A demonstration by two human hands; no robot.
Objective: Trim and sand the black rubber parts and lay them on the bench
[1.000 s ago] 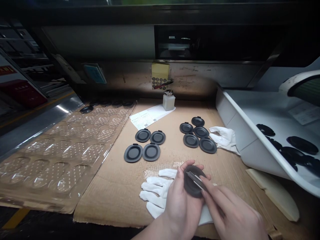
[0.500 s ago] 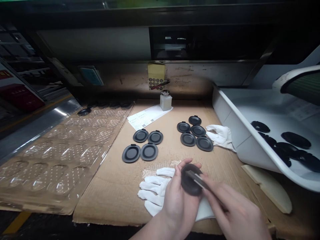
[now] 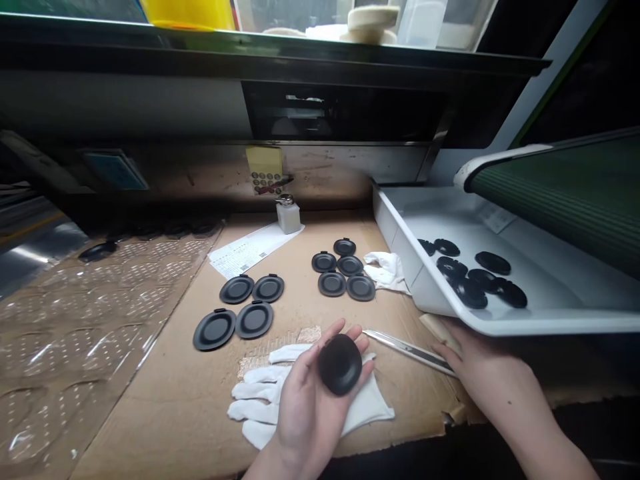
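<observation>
My left hand (image 3: 305, 400) is raised palm up over the cardboard mat (image 3: 165, 393), its fingers cupped round a black round cap (image 3: 340, 363) with the smooth domed side facing me. Under that hand a white glove (image 3: 260, 400) lies flat. My right hand (image 3: 483, 373) is low at the right, just under the lip of the white tray (image 3: 500, 325). Its fingers are closed on the rear end of a thin metal blade (image 3: 400, 345). The blade lies along the cardboard and points left towards the cap, apart from it.
Two groups of black caps (image 3: 245, 307) (image 3: 343, 273) lie open side up on the cardboard, with a second white glove (image 3: 385, 270) beside them. More caps (image 3: 470, 280) sit in the tray under a green conveyor (image 3: 560, 193). A clear blister sheet (image 3: 75, 320) covers the left. A small bottle (image 3: 289, 215) and paper (image 3: 250, 248) stand behind.
The blade has come off the cap: my right hand has pulled away right and lowered it onto the cardboard. My left hand has turned the cap over. The view has swung right and up.
</observation>
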